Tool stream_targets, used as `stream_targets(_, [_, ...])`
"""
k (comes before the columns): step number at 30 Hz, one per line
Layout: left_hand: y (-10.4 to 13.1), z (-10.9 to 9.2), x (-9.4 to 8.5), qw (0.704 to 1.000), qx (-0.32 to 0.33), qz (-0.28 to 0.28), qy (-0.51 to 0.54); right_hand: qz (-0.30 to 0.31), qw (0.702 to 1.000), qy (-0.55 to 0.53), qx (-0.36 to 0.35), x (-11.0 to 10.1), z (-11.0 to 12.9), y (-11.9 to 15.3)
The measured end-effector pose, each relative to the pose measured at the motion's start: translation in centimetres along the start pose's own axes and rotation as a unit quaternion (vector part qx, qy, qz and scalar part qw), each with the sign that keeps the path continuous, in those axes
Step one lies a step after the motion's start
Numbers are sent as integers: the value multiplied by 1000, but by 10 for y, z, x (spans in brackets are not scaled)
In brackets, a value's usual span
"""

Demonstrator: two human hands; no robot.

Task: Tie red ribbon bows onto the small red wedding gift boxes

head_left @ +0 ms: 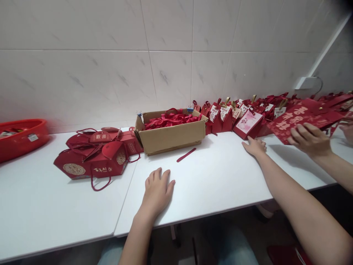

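On the white bench, near the front edge, left hand lies palm down, fingers apart, flat on the surface. Nearest loose item is a thin dark red strip, ahead and a bit right of the fingertips, lying slantwise, clear of the hand. Right hand reaches farther forward, low over the bench, one finger stretched out, the rest loosely bent. Extended fingertip is at the lower front corner of a red gift box with a pink card; touching or just beside it, cannot tell. That box stands tilted at the front of a row of red gift bags with white tags, along the tiled wall.

Behind the strip: cardboard box, open top, full of red ribbons, blue binder clip on its rim. Left of it, cluster of red gift boxes with cord handles, gold print on front. Far left, red plastic basin, cut by frame edge.

At right, a co-worker's hand is clamped on the lower edge of a large red bag with gold characters, held above the bench.
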State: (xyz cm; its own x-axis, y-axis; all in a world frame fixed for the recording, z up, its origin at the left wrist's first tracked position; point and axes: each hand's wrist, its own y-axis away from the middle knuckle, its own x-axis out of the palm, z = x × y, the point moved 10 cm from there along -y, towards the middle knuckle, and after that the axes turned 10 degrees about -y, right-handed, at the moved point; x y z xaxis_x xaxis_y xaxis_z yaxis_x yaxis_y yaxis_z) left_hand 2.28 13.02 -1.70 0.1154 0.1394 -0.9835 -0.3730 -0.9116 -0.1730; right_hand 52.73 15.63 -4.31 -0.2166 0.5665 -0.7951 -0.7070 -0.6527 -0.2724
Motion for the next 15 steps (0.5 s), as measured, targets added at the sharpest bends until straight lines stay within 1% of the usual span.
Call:
stream_targets(3, [0,0,0,1000,-1,1,1,9,999,1,31,0,-2,5])
stream_targets(5, [0,0,0,1000,-2,-1,3,0,999,-3,46,-3,0,9])
stream_targets(7, [0,0,-1,1000,0,-4,4,-24,998,-8,58,-9,5,18])
stream_targets(8, [1,0,-2,1000,2,-6,4,-45,998,-11,53,-14,13,25])
stream_targets(9, [1,-1,-3,1000,3,-8,4,-72,997,-20,32,-19,25,33])
stream_targets(10, [2,-1,-4,1000,4,-9,3,-100,994,-32,-7,-24,42,45])
stream_targets(11, [2,-2,-5,1000,5,-11,4,-134,987,-54,-74,-29,66,60])
stream_targets(12, [3,-3,-6,1000,5,-13,5,-158,972,-79,-157,-33,94,80])
stream_targets(13, [4,-3,-7,1000,6,-15,9,-158,953,-98,-240,-31,123,104])
stream_targets(15, [6,-4,-8,999,7,-22,23,-106,905,-118,-394,-15,181,157])
